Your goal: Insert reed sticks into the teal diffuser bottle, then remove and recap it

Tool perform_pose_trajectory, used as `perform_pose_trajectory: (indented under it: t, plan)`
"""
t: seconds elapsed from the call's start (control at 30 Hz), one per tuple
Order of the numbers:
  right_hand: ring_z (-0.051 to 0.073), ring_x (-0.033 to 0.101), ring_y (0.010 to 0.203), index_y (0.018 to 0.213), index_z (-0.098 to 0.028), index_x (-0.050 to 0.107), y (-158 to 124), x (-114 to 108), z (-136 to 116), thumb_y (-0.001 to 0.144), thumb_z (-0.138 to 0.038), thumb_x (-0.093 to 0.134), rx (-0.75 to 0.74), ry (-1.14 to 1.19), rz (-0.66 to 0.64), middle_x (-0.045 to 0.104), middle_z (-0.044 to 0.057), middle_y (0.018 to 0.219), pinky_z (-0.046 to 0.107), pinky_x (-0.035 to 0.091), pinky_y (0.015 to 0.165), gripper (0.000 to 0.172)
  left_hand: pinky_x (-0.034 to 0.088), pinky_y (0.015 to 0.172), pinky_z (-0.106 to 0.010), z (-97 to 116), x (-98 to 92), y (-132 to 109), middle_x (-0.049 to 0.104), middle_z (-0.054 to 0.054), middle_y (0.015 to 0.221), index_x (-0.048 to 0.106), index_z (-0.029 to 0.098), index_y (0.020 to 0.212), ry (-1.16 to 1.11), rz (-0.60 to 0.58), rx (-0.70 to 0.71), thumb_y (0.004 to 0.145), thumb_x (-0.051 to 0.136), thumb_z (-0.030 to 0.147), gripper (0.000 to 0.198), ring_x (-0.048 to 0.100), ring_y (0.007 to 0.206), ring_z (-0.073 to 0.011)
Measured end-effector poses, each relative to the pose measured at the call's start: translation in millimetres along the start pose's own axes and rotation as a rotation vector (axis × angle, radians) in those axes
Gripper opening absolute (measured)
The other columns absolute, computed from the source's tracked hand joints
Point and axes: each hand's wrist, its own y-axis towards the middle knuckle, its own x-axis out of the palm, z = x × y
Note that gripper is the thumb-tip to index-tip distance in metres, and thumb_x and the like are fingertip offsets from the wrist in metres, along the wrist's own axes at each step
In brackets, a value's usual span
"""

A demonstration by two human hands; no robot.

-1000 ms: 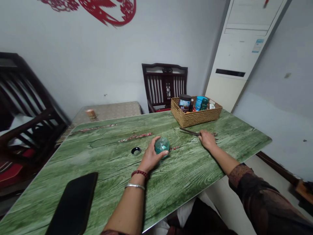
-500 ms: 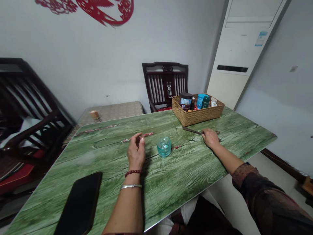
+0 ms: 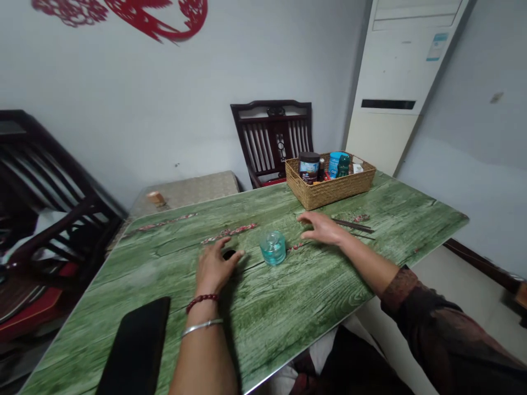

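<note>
"So, in the head view, where does the glass jar (image 3: pixel 273 249) stand?"

"Upright on the green worktop (image 3: pixel 288 307), between the person's two hands and touching neither. Its glass is a clear turquoise."

"And the left hand (image 3: pixel 212 269)?"

"It's curved but parted, thumb well away from the fingers, with a black round piece (image 3: pixel 229 254) showing in the gap. Whether the skin touches that piece, one can't tell. A dark red bead bracelet (image 3: pixel 201 299) and a silver bangle (image 3: pixel 201 326) circle that wrist."

"What about the right hand (image 3: pixel 322 229)?"

"Nothing in its grasp. The fingers are spread and lightly bent, pointing toward the jar without reaching it. Some thin dark sticks (image 3: pixel 354 225) lie on the worktop just beyond its wrist."

"Anything else about?"

"A woven basket (image 3: pixel 329 193) sits near the far edge, past the right hand. In it are a dark-lidded tub (image 3: pixel 308 169), a blue tub (image 3: pixel 335 162) and a green bottle (image 3: pixel 343 167), among smaller things too crowded to make out. A black phone (image 3: pixel 134 345) lies flat to the left of the left forearm, and a dark wooden chair (image 3: pixel 280 131) stands behind the worktop, close to the wall."
</note>
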Motion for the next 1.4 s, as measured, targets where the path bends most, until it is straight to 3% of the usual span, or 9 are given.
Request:
perform_pose_trajectory:
  t: [0.1,0.2,0.37,0.47,0.57,0.7,0.9,1.23,1.4]
  plan:
    - [0.025,0.062,0.112,0.130,-0.020,0.056,14.8,32.9,-10.3,0.058,-0.026,0.090,-0.050,0.243,-0.157,0.066,0.008,0.120,0.037,0.045,0.097,0.080,0.050,0.086,-0.052,-2.6,3.8,-3.2,0.070,-0.014,0.094,0.072,0.026,0.103,0.230,-0.130,0.053,0.065,0.076,0.042,0.042,0.066,0.090,-0.0342]
    - [0.025,0.061,0.115,0.136,-0.022,0.050,20.1,68.4,-15.9,0.053,-0.027,0.091,-0.057,0.352,-0.192,0.065,0.006,0.123,0.036,0.045,0.098,0.092,0.050,0.087,-0.052,2.7,3.6,-3.5,0.068,-0.012,0.085,0.073,0.026,0.101,0.224,-0.174,0.052,0.070,0.069,0.037,0.033,0.065,0.087,-0.0333]
    - [0.025,0.064,0.103,0.135,-0.022,0.049,17.5,100.9,-24.7,0.059,-0.037,0.089,0.016,0.321,-0.049,0.067,0.005,0.113,0.035,0.047,0.088,0.087,0.052,0.089,-0.040,42.7,6.6,-7.7,0.066,-0.007,0.102,0.061,0.025,0.118,-0.384,-0.035,0.046,0.086,0.058,0.048,0.039,0.064,0.093,-0.0227]
    - [0.026,0.065,0.100,0.134,-0.022,0.049,16.6,102.8,-26.9,0.060,-0.039,0.088,0.002,0.295,-0.049,0.068,0.006,0.108,0.035,0.047,0.084,0.085,0.051,0.093,-0.035,69.7,20.7,-15.1,0.065,-0.005,0.109,0.053,0.026,0.112,-0.622,0.091,0.045,0.081,0.070,0.045,0.040,0.065,0.100,-0.0192]
    - [0.025,0.066,0.096,0.132,-0.024,0.050,17.4,101.2,-26.4,0.060,-0.040,0.088,-0.026,0.307,-0.040,0.068,0.004,0.105,0.033,0.047,0.080,0.083,0.049,0.099,-0.039,82.7,37.8,-20.8,0.065,-0.005,0.113,0.048,0.026,0.102,-0.679,0.020,0.076,0.074,0.076,0.045,0.044,0.064,0.111,-0.0221]
    - [0.026,0.067,0.091,0.129,-0.023,0.052,18.5,101.0,-25.5,0.059,-0.044,0.089,-0.027,0.316,-0.034,0.068,0.004,0.102,0.032,0.046,0.075,0.082,0.048,0.101,-0.043,79.8,49.4,-22.1,0.066,-0.006,0.110,0.048,0.026,0.097,-0.648,-0.073,0.039,0.070,0.080,0.042,0.045,0.065,0.110,-0.0235]
    - [0.028,0.068,0.097,0.133,-0.021,0.047,18.3,99.5,-25.7,0.064,-0.046,0.085,-0.079,0.295,-0.053,0.068,0.007,0.110,0.032,0.046,0.077,0.083,0.051,0.095,-0.038,72.4,46.8,-23.0,0.066,-0.004,0.104,0.054,0.024,0.099,-0.578,-0.089,0.023,0.070,0.081,0.036,0.042,0.065,0.100,-0.0195]
    - [0.028,0.068,0.095,0.134,-0.021,0.044,20.4,104.0,-24.7,0.065,-0.048,0.084,-0.077,0.239,-0.064,0.068,0.007,0.108,0.032,0.045,0.075,0.084,0.049,0.095,-0.037,75.0,47.8,-23.7,0.064,-0.002,0.103,0.059,0.024,0.098,-0.557,-0.021,0.110,0.066,0.085,0.028,0.041,0.063,0.101,-0.0185]
    - [0.028,0.068,0.096,0.133,-0.020,0.045,19.4,102.1,-25.1,0.066,-0.048,0.083,-0.081,0.241,-0.065,0.068,0.008,0.109,0.032,0.045,0.075,0.082,0.048,0.095,-0.037,73.2,43.9,-24.3,0.065,-0.003,0.105,0.062,0.025,0.102,-0.604,-0.139,0.047,0.071,0.083,0.032,0.038,0.063,0.101,-0.0192]
